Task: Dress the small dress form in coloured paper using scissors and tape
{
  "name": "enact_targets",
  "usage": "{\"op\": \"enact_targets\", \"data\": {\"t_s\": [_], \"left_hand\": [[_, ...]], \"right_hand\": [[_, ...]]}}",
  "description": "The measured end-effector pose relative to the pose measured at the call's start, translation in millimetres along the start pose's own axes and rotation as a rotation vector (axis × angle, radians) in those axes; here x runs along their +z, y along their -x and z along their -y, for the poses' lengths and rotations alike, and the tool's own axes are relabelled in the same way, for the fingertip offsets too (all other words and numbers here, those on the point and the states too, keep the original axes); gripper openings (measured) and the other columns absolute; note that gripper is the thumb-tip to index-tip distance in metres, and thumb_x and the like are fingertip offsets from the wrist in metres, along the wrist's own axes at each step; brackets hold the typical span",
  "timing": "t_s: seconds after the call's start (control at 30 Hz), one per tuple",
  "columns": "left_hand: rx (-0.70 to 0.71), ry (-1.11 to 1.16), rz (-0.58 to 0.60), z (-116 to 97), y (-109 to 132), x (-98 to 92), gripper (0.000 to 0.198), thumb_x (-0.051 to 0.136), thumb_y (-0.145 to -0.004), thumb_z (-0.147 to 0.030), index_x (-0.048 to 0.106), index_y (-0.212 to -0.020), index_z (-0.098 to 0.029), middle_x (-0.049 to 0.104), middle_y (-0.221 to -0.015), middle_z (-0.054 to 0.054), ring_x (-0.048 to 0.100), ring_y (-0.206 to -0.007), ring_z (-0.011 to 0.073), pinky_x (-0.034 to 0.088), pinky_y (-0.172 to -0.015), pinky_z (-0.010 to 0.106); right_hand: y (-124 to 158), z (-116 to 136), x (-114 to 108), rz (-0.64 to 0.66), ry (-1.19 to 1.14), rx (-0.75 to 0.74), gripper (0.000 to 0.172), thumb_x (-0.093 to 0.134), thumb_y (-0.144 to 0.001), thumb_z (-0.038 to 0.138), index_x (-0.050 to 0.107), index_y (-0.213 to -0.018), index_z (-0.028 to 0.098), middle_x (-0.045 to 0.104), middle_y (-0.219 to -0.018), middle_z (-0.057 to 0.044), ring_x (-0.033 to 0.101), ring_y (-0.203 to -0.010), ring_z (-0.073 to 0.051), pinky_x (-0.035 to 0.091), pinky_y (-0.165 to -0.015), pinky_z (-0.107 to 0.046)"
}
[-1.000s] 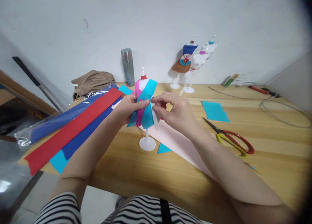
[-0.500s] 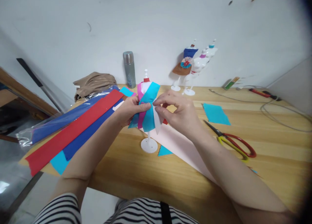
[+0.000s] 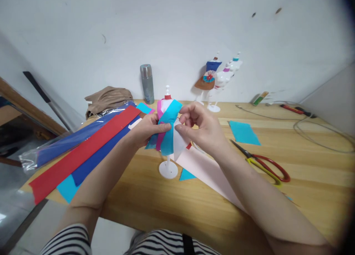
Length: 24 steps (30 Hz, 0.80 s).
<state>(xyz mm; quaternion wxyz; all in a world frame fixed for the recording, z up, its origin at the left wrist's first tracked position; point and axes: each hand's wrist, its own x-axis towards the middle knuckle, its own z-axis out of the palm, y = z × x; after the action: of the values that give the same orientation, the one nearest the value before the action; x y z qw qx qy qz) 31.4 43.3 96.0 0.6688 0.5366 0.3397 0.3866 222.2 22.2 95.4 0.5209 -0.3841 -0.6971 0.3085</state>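
A small white dress form (image 3: 168, 170) stands upright on its round base, with a red band at the neck. Turquoise crepe paper (image 3: 168, 146) crosses its front over a magenta strip (image 3: 159, 141). My left hand (image 3: 149, 128) is closed around the form's left side, the thumb pressing the turquoise paper at the waist. At the other side my right hand (image 3: 198, 123) pinches the edge of a whitish paper piece (image 3: 179, 138) against the form. Whatever lies behind the form is hidden.
Scissors (image 3: 260, 160) and a turquoise square (image 3: 244, 132) lie to the right. A pale pink strip (image 3: 208, 170) runs under my right arm. Red (image 3: 85, 151) and blue strips lie at left. Behind stand a thermos (image 3: 146, 84) and several dressed forms (image 3: 213, 75); a cable (image 3: 298, 127) curls at right.
The whitish piece now spreads wider to the right of the turquoise paper. My right hand still pinches at its edge, and my left hand keeps its hold. The view has shifted slightly.
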Motion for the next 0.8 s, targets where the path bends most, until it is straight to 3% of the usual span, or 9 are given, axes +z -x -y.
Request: {"op": "enact_targets", "data": {"t_s": [0.17,0.27,0.47,0.63,0.8], "left_hand": [[-0.009,0.012,-0.035,-0.3,-0.8,-0.3,0.051,0.102,-0.046,-0.032,0.072,-0.082,-0.011,0.075,-0.074,0.005,0.071,-0.072,0.0196,0.058,-0.073,0.031],[-0.009,0.019,-0.038,0.2,-1.6,-0.5,0.050,0.102,-0.045,-0.030,0.073,-0.080,-0.012,0.074,-0.072,0.004,0.069,-0.068,0.0175,0.057,-0.069,0.028],[-0.011,-0.019,-0.022,2.1,-1.4,-0.5,0.049,0.101,-0.049,-0.032,0.075,-0.085,-0.012,0.076,-0.078,0.005,0.072,-0.074,0.0212,0.057,-0.074,0.032],[0.020,-0.018,0.045,0.8,-0.1,-0.3,0.047,0.100,-0.054,-0.036,0.076,-0.087,-0.012,0.077,-0.080,0.007,0.072,-0.077,0.0224,0.057,-0.071,0.031],[0.023,-0.017,0.025,-1.8,1.4,-0.5,0.042,0.099,-0.054,-0.031,0.077,-0.085,-0.013,0.076,-0.078,0.005,0.068,-0.069,0.0164,0.055,-0.065,0.026]], "right_hand": [[0.9,-2.9,0.6,0.017,0.018,0.039,0.011,0.069,-0.077,0.022,0.059,-0.081,0.023,0.056,-0.065,0.004,0.050,-0.055,-0.012,0.042,-0.052,-0.029],[0.3,-2.3,0.3,0.023,0.021,0.061,0.011,0.069,-0.076,0.023,0.059,-0.077,0.023,0.057,-0.064,0.004,0.050,-0.054,-0.012,0.042,-0.051,-0.029],[-1.4,-1.1,0.2,0.043,0.026,0.022,0.017,0.068,-0.080,0.028,0.055,-0.071,0.023,0.052,-0.057,0.005,0.047,-0.051,-0.012,0.038,-0.051,-0.029],[-1.4,-1.2,0.3,0.022,0.012,-0.056,0.016,0.067,-0.079,0.027,0.055,-0.068,0.023,0.058,-0.064,0.002,0.051,-0.061,-0.014,0.043,-0.060,-0.031],[-1.5,-3.3,1.9,0.026,-0.022,-0.030,0.016,0.065,-0.080,0.031,0.054,-0.070,0.023,0.059,-0.068,0.001,0.054,-0.063,-0.014,0.045,-0.063,-0.033]]}}
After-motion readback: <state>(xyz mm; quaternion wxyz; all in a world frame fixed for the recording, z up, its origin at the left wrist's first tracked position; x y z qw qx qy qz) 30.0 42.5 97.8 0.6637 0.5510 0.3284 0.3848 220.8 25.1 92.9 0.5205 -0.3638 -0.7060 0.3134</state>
